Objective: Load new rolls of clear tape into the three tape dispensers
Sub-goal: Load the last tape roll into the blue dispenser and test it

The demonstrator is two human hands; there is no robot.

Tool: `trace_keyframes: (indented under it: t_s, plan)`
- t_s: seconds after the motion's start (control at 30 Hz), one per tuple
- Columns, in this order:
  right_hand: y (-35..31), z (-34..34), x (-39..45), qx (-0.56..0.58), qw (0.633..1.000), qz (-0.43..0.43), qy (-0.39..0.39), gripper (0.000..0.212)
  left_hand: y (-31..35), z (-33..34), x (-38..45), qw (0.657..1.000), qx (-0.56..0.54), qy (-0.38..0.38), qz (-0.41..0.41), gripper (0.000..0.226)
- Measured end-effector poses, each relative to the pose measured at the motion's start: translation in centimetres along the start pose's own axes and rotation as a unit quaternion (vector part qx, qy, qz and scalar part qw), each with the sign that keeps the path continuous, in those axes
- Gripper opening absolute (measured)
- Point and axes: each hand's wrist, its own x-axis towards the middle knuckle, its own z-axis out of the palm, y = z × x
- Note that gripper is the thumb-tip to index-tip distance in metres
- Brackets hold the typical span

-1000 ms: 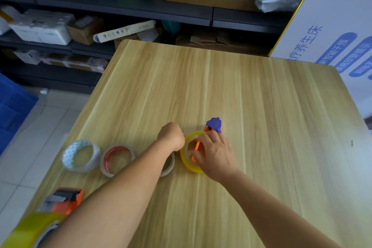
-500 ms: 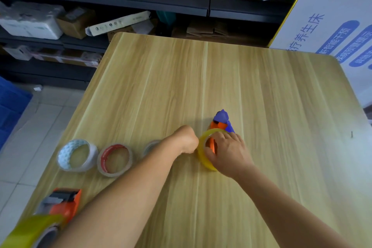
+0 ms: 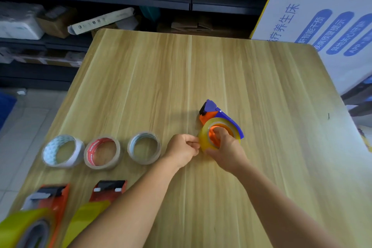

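- While only the head view is available, it shows the blue-and-orange tape dispenser (image 3: 218,116) lying on the wooden table (image 3: 261,90), right of centre, with a clear yellowish tape roll (image 3: 209,139) seated on its orange hub.
- Right hand (image 3: 225,147): fingers curled over the roll's near rim and into its core, holding it on the hub.
- Left hand (image 3: 182,150): thumb and forefinger pinched together at the roll's left edge, apparently on the loose tape end; the tape itself is too faint to confirm.
- Handling, as judged: the roll looks light, rigid and smooth-sided, so the rim and core offer the surest hold; the free end is thin, sticky film, likely to fold onto itself, and is best pinched at its tip.
- Dispenser: hard moulded plastic, curved blue guard, dark cutter end pointing away.
- Spare rolls: a white-patterned roll (image 3: 62,151), a red-cored roll (image 3: 101,152) and a pale clear roll (image 3: 144,147) lie flat in a row at left.
- Two orange dispensers (image 3: 50,197) (image 3: 109,189), each carrying yellow tape, sit at the near left edge.
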Motion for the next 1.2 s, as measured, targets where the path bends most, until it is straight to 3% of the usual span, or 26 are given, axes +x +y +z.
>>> trace_keyframes:
  t_s: [0.13, 0.23, 0.33, 0.57, 0.7, 0.9, 1.1, 1.2]
  plan:
    - [0.8, -1.2, -0.3, 0.044, 0.999, 0.003, -0.003, 0.069, -0.2, 1.0, -0.7, 0.988, 0.1, 0.051, 0.104, 0.019]
    - [1.0, -1.8, -0.6, 0.089, 0.996, -0.002, -0.016, 0.066, -0.2, 1.3, -0.7, 0.965, 0.176, 0.082, 0.174, 0.03]
    - [1.2, -2.5, -1.0, 0.12, 0.992, -0.001, -0.025, 0.065, -0.2, 1.1, -0.8, 0.948, 0.19, 0.07, 0.245, 0.031]
    - [1.6, -3.8, -1.9, 0.218, 0.974, 0.023, -0.066, 0.059, 1.1, 0.6, -1.2, 0.89, 0.269, 0.047, 0.366, 0.006]
    - [1.7, -4.4, -2.4, 0.28, 0.953, 0.041, -0.111, 0.058, 2.0, 0.6, -1.5, 0.904, 0.241, 0.038, 0.352, 0.014]
    - [2.7, -4.8, -2.8, 0.295, 0.939, 0.04, -0.171, 0.062, 3.0, 0.7, -1.4, 0.954, 0.137, 0.074, 0.257, 0.017]
    - [3.2, -6.4, -2.7, 0.215, 0.948, 0.01, -0.234, 0.061, 3.1, 1.4, -1.4, 0.937, 0.184, 0.1, 0.28, 0.016]
    - [3.6, -6.9, -2.7, 0.221, 0.942, 0.008, -0.251, 0.061, 4.1, 1.0, -1.1, 0.95, 0.167, 0.062, 0.257, 0.017]
